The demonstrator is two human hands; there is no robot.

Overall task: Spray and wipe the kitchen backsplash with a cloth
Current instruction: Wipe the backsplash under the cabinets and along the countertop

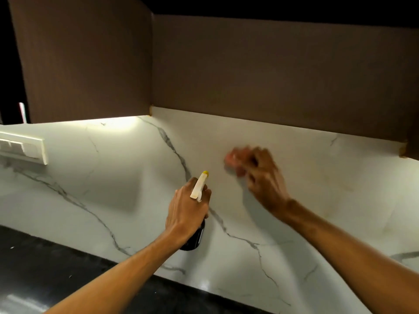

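The backsplash [127,177] is white marble with grey veins, running under brown wall cabinets. My left hand [184,208] grips a dark spray bottle [192,240] by its neck, and the white trigger head with a yellow nozzle [200,183] points at the wall. My right hand [264,175] is higher and to the right, blurred, its curled fingers holding a pink cloth [234,158] against the marble. Most of the cloth is hidden behind the fingers.
Brown wall cabinets [272,75] hang low over the backsplash, the left one [86,60] standing further out. A white switch plate [25,147] sits on the wall at the far left. A black stone countertop [45,268] runs along the bottom left.
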